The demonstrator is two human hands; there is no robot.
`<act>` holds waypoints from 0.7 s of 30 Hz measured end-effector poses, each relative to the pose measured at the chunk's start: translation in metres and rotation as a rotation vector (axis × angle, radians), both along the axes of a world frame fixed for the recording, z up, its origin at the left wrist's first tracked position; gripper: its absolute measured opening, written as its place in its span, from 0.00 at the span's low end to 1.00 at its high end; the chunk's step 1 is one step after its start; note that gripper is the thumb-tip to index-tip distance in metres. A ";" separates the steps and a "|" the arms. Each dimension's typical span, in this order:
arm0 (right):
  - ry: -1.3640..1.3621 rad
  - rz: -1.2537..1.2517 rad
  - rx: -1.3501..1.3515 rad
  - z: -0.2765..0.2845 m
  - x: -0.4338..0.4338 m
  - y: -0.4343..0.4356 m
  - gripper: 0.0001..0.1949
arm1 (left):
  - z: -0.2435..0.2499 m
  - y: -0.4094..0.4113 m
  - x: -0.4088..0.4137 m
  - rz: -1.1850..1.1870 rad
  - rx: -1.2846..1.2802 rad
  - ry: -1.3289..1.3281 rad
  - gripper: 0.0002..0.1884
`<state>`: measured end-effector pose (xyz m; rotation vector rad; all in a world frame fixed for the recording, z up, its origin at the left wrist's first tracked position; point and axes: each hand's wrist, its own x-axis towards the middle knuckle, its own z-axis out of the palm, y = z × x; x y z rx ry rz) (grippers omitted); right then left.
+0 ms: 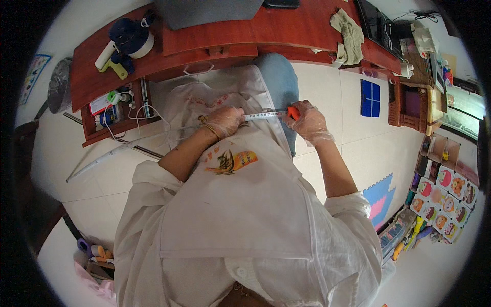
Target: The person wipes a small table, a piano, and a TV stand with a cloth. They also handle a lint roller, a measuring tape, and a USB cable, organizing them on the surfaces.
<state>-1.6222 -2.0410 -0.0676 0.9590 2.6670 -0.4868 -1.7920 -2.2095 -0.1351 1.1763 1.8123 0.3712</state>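
Both my hands wear clear plastic gloves and work just above my lap. Between them runs a white tape measure blade (264, 115) with printed numbers, roughly level. My right hand (311, 124) grips the orange case (294, 113) of the tape measure, beside my jeans-clad knee (279, 82). The blade is pinched in the fingers of my left hand (225, 122). From behind the left wrist a long, narrow pale strip (130, 145) slants down to the left; whether it belongs to the same blade is hidden. A white printed apron (245, 203) covers my front and lap.
Ahead stands a reddish wooden desk (215, 36), holding a dark grey panel (211, 13), a navy-and-white container (132, 38) and a crumpled cloth (349, 38). At left, an open drawer (115, 132) trails white cables. A foam mat (379, 201) and a picture-fronted cabinet (441, 201) are at right.
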 end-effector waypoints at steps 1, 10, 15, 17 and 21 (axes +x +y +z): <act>0.005 -0.006 0.012 -0.003 0.001 0.000 0.18 | -0.001 0.000 0.000 0.006 -0.002 -0.012 0.17; 0.059 0.081 0.007 -0.010 -0.001 -0.005 0.21 | -0.002 0.001 0.006 -0.002 0.060 -0.013 0.16; -0.011 0.105 -0.015 0.000 -0.004 -0.006 0.24 | -0.004 0.000 0.007 -0.002 0.168 0.062 0.15; -0.024 0.114 -0.005 0.004 -0.006 -0.005 0.25 | -0.002 0.000 0.007 0.050 0.189 0.007 0.14; 0.011 0.142 0.015 0.022 -0.014 -0.012 0.22 | -0.008 -0.007 0.010 0.204 0.366 -0.079 0.14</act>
